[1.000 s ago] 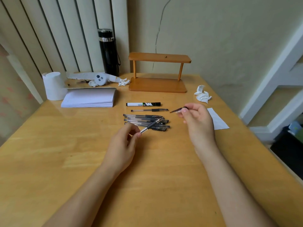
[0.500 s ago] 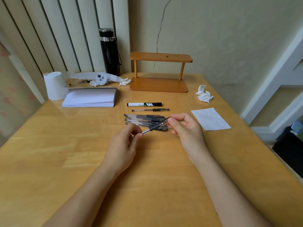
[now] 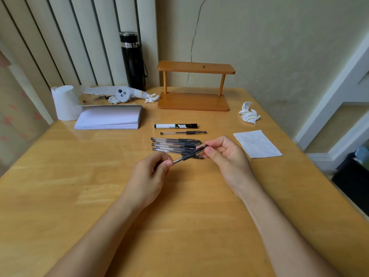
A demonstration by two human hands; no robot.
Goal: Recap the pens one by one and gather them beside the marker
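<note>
A black-and-white marker (image 3: 176,125) lies on the wooden table (image 3: 60,186), with one capped clear pen (image 3: 183,133) just in front of it. Closer to me is a pile of several clear pens (image 3: 175,145) with black grips. Above that pile's near edge I hold one pen (image 3: 189,154) slanted between both hands. My left hand (image 3: 148,176) pinches its metal tip end. My right hand (image 3: 227,156) grips the upper end, where a black cap shows at my fingertips.
A stack of white paper (image 3: 109,117), a white cup (image 3: 64,102) and a black flask (image 3: 132,60) stand at the back left. A wooden stand (image 3: 194,86) is at the back, a crumpled tissue (image 3: 248,113) and a flat white sheet (image 3: 257,143) to the right.
My right hand moved left from beside the white sheet, bringing the cap to the upper end of the pen. My left hand has stayed put, holding the pen's tip end.
</note>
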